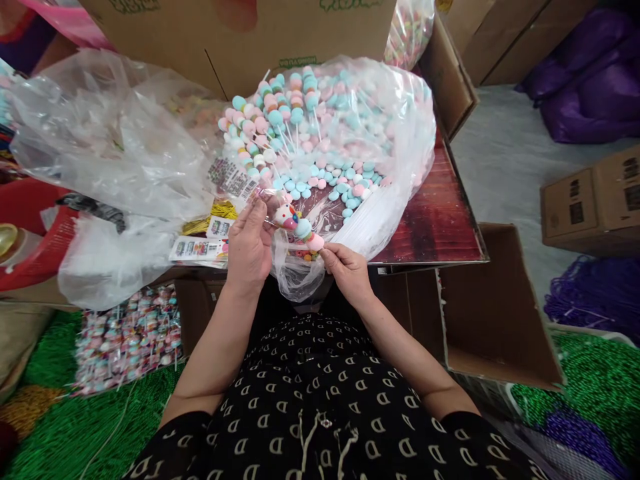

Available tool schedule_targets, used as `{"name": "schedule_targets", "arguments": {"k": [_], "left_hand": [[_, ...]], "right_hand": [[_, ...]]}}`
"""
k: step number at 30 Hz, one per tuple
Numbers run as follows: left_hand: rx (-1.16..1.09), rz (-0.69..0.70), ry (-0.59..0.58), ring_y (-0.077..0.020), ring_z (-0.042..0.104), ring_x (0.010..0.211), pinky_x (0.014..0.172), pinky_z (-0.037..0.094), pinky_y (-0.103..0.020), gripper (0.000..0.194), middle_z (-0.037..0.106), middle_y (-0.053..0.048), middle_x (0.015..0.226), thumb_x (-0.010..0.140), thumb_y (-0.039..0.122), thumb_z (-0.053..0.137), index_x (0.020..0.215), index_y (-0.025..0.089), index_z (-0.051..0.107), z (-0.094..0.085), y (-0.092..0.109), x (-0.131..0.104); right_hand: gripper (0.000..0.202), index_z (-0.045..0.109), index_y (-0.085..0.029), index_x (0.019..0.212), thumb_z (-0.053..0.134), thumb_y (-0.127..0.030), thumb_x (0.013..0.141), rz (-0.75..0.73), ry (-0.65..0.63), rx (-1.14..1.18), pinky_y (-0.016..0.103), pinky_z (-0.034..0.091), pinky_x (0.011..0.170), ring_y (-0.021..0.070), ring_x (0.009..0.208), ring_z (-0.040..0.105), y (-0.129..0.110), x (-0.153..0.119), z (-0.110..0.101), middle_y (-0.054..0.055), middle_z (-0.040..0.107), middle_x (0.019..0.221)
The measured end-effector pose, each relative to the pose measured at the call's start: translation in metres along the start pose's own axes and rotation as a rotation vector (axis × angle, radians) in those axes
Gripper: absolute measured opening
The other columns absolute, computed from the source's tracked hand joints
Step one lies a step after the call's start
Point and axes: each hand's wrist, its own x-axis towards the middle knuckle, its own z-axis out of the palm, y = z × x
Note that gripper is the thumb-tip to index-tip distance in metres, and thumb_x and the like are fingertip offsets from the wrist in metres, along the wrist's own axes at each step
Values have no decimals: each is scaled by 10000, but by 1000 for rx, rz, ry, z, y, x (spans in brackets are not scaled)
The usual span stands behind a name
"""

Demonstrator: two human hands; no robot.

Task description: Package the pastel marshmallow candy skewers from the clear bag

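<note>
Between my two hands is a beaded stick (303, 229), with a white painted bead at its left end and blue and pink beads after it. My left hand (250, 243) is closed on a clear plastic wrapper at the painted bead; a barcode label (241, 181) shows just beyond its fingertips. My right hand (349, 270) pinches the stick's other end beside the pink bead. Just behind them, a large clear bag (407, 150) lies with its mouth toward me. Several finished beaded sticks (296, 100), loose pastel beads (297, 188) and white sticks (363, 223) are in it.
A cardboard box (240, 33) stands behind the dark red table (440, 220). Crumpled clear bags (115, 133), printed cards (195, 249) and a red basket (45, 240) are to the left. Below are packed beaded sticks (130, 337) and, at right, an open carton (495, 307).
</note>
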Motion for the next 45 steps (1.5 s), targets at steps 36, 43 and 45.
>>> {"name": "schedule_targets", "arguments": {"k": [36,43,45], "left_hand": [[-133,-320,-45,-53,396,426,494,446,-213,442,358,102,539,881,516,782,721,203,514,9,-13,-24],[-65,-306,-191,-79,469,444,461,432,-240,522,523,55,506,625,571,957,700,182,616,-2,-36,-20],[-66,-321,-243,-84,453,420,432,400,-246,513,539,48,490,631,590,947,770,176,678,-4,-37,-19]], "right_hand": [[493,627,-208,888,728,-689,843,254,-228,366,222,191,423,59,417,326,-11,0,7,-67,585,535],[485,615,-203,872,742,-670,829,327,-303,409,216,145,424,55,411,268,-16,-5,12,-79,524,491],[481,613,-204,869,733,-668,833,336,-321,395,215,147,430,55,415,269,-17,-5,12,-80,512,488]]}}
